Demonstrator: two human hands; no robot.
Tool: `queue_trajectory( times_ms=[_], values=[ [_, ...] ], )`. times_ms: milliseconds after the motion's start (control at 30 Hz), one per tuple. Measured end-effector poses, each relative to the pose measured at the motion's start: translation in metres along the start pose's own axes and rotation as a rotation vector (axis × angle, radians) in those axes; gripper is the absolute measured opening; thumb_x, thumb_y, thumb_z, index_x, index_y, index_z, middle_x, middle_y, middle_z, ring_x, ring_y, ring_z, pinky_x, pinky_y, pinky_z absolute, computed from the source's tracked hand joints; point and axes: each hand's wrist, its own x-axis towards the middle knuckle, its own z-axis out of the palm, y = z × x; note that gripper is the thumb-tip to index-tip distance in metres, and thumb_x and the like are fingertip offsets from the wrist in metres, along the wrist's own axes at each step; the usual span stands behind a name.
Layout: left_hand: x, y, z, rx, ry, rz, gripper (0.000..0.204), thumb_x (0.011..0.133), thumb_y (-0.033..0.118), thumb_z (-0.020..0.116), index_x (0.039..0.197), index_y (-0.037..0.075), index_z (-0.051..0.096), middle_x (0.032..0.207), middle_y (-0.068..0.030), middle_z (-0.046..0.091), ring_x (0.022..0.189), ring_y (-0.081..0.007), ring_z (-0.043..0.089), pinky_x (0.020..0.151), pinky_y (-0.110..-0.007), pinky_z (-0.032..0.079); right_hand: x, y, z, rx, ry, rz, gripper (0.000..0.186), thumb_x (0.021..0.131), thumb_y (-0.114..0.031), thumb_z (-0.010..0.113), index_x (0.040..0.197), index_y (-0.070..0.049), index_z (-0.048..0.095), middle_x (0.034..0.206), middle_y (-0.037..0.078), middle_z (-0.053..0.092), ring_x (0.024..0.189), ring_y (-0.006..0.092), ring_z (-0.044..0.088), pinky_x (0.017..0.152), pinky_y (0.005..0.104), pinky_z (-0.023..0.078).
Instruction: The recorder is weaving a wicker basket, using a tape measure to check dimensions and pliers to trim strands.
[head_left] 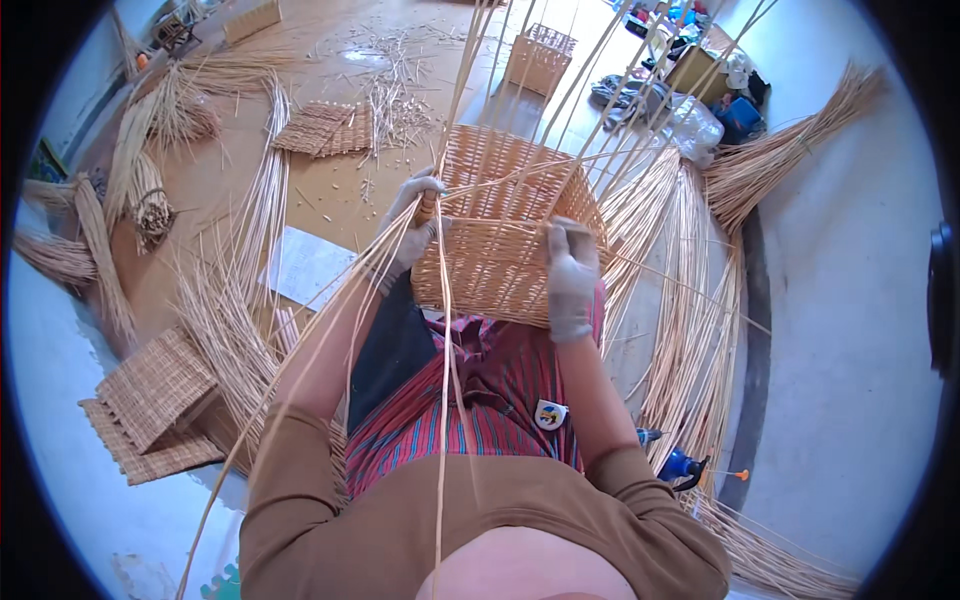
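Observation:
A square basket of tan woven cane is tilted over my lap, its inside showing. Long upright stakes rise from its far and right sides. My left hand, in a pale glove, is closed round the near left corner, with loose cane strands running out past its fingers toward me and down to the left. My right hand, gloved too, grips the near wall by the right corner, fingers bent over the rim. What lies under those fingers is partly hidden, and the glove is slightly blurred.
Loose cane bundles spread along the right, another bundle beyond. Woven panels lie at lower left, more panels farther off near scattered offcuts. A white sheet, a blue bottle and a second basket also show.

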Motion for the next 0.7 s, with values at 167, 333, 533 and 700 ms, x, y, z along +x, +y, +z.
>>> queue_trajectory(
  times_ms=[167, 333, 533, 700],
  values=[
    [-0.008, -0.008, 0.017, -0.053, 0.15, 0.047, 0.045, 0.087, -0.002, 0.067, 0.127, 0.009, 0.051, 0.129, -0.0045, 0.053, 0.106, -0.0096, 0.056, 0.085, -0.021, 0.048, 0.034, -0.088, 0.13, -0.803, -0.142, -0.808, 0.037, 0.088, 0.006, 0.059, 0.124, -0.001, 0.06, 0.126, 0.015, 0.063, 0.103, 0.0251, 0.068, 0.085, 0.0348, 0.054],
    [-0.007, 0.005, 0.03, -0.128, 0.304, -0.055, 0.045, 0.084, -0.013, 0.058, 0.12, 0.012, 0.056, 0.105, 0.002, 0.054, 0.087, -0.0054, 0.052, 0.076, -0.021, 0.048, 0.057, -0.047, 0.074, -0.312, -0.176, -0.699, 0.029, 0.094, -0.001, 0.051, 0.123, -0.004, 0.051, 0.124, 0.012, 0.063, 0.085, 0.0234, 0.067, 0.081, 0.037, 0.052],
    [-0.013, 0.018, 0.049, 0.152, 0.596, 0.03, 0.039, 0.084, -0.01, 0.06, 0.12, 0.002, 0.049, 0.104, -0.0046, 0.06, 0.093, -0.0153, 0.059, 0.083, -0.029, 0.051, 0.002, -0.011, -0.037, 0.06, 0.044, -0.044, 0.02, 0.099, -0.013, 0.061, 0.118, -0.006, 0.056, 0.092, 0.006, 0.071, 0.077, 0.0109, 0.066, 0.055, 0.0202, 0.045],
    [-0.038, 0.048, 0.103, 0.555, 0.289, 0.067, 0.023, 0.097, -0.002, 0.045, 0.119, 0.0, 0.051, 0.109, -0.0123, 0.061, 0.09, -0.0167, 0.061, 0.083, -0.035, 0.052, 0.005, -0.005, -0.048, 0.018, 0.048, 0.099, 0.011, 0.096, -0.014, 0.066, 0.106, -0.01, 0.064, 0.094, 0.004, 0.071, 0.079, 0.0106, 0.067, 0.056, 0.0216, 0.047]
  ],
)
